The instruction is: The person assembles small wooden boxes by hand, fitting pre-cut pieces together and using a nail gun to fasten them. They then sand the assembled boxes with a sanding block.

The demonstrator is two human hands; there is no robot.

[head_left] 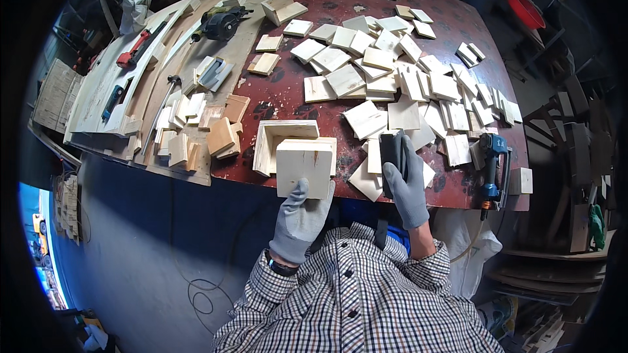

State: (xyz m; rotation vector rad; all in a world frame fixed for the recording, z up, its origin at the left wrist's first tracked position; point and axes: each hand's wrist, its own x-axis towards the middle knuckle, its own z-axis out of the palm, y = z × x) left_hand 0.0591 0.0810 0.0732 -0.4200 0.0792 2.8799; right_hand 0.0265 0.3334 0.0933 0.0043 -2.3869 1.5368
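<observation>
My left hand (301, 222), in a grey glove, grips a square piece of pale wood (303, 168) from below near the table's front edge. Directly behind that piece stands a small open wooden box frame (265, 147), partly covered by it. My right hand (410, 186), gloved too, is closed round a dark, flat, upright block (392, 160) whose exact kind I cannot make out. Loose pale wood squares (366, 119) lie just beyond the right hand. To its right, a blue air nail gun (491, 163) rests at the table edge, with a hose hanging down.
A heap of wooden squares (345, 80) spreads over the dark red table (294, 101). On the left board lie a black power tool (221, 23), a hammer (173, 80), a red-handled tool (133, 49) and several small blocks (190, 108). Stacked boards (549, 284) stand at the lower right.
</observation>
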